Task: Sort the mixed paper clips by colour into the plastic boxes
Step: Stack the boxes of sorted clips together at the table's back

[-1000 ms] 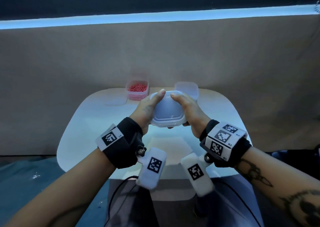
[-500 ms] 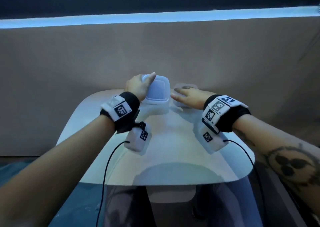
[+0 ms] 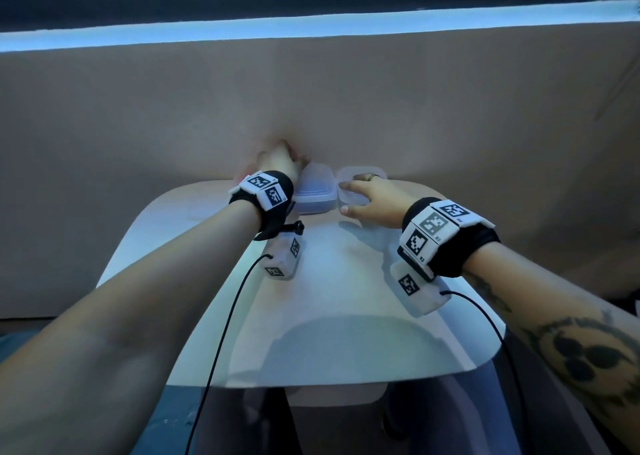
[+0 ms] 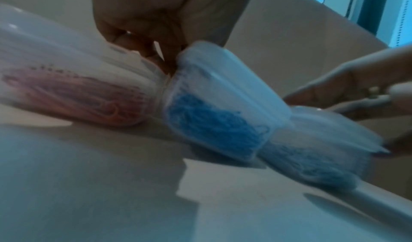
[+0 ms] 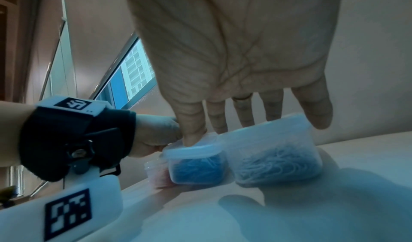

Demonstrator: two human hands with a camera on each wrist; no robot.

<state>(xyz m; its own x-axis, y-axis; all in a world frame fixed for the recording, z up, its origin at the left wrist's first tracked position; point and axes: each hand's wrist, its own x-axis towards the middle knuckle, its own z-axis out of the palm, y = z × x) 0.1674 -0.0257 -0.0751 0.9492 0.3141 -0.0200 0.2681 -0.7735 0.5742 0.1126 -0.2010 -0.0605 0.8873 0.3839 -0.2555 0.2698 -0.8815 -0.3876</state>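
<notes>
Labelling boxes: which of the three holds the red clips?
The leftmost box, beside the left hand. The middle box holds bright blue clips; the right box holds pale ones.

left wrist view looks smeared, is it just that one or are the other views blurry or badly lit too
Left wrist view: motion-smeared throughout, worst on the red clips box and the pale box at right. Head view: mostly sharp, but the left hand is blurred, and the table has a blue cast. Right wrist view: sharpest, the right hand clear, wide-angle bending at the edges.
</notes>
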